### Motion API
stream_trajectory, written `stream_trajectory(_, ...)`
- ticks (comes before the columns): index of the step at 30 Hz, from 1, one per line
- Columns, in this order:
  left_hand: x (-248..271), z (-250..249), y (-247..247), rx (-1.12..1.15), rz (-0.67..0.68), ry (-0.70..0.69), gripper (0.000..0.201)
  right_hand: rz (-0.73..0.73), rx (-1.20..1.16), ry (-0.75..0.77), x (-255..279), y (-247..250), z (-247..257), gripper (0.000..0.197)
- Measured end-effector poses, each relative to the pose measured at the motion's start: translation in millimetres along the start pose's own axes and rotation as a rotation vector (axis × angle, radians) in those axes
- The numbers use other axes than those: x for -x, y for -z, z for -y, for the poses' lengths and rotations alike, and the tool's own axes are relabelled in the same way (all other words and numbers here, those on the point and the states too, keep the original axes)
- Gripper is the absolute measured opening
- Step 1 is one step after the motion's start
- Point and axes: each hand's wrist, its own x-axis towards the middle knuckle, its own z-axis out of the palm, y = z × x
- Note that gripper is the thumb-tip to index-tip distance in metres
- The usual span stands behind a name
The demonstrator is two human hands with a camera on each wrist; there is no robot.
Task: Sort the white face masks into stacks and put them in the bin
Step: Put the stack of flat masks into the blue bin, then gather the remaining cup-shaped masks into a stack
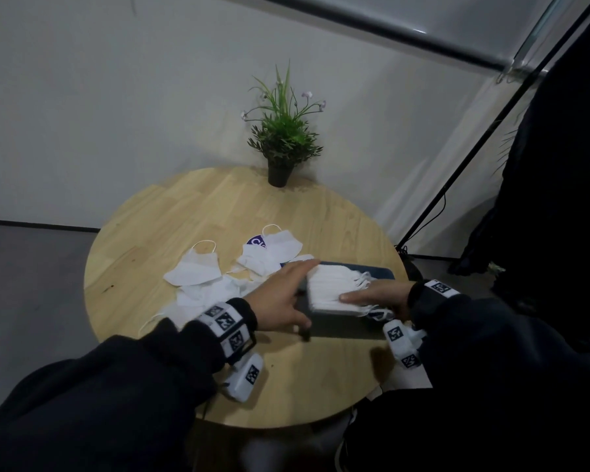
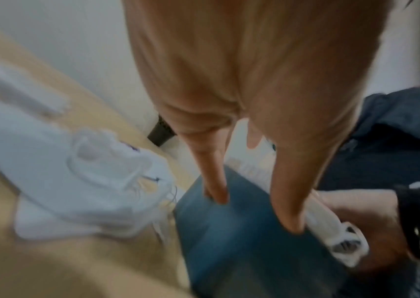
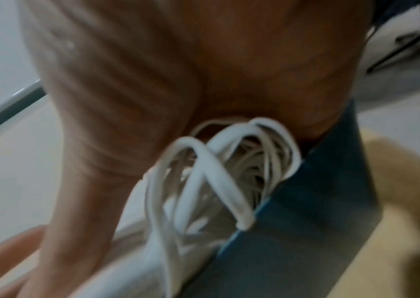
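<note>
Though blurred, neat white mask stack

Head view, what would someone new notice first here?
Probably the thick stack of white masks held in the right hand over the dark blue bin, whose left end the left hand steadies. Next, the loose masks scattered left of it, and the potted plant at the table's far edge.

One stack of white face masks in one dark blue bin. Loose masks left on the table, maybe four or five, hard to count. One potted plant, two hands.
</note>
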Motion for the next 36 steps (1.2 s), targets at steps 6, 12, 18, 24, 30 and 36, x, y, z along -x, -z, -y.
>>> stream_trajectory(6,-19.2,-8.3,20.2,0.134,-0.123,0.05,0.064,-0.763,0.096,0.248,30.2,17.9,-6.2,0.072)
stream_trajectory(12,3.9,28.2,94.3,-0.322,-0.2,0.322,0.028,-0.506,-0.253,0.415,27.6,-76.4,-26.2,0.011)
stream_trajectory(18,44.3,69.3,119.9,-0.349,-0.246,0.612,0.036,-0.374,-0.329,0.402,-47.2,-128.4,-34.9,0.024)
stream_trajectory(24,54.6,105.5,119.7,-0.396,-0.287,0.791,0.058,-0.36,0.164,0.678,-68.6,-146.9,11.8,0.027)
stream_trajectory(30,35.6,107.4,99.0,-0.584,-0.159,0.739,0.048,-0.413,0.814,0.503,-94.8,-151.5,27.4,0.071)
stream_trajectory(36,23.5,85.5,101.7,-0.506,-0.364,0.68,0.019,-0.542,0.73,0.529,-107.5,-116.0,44.0,0.019)
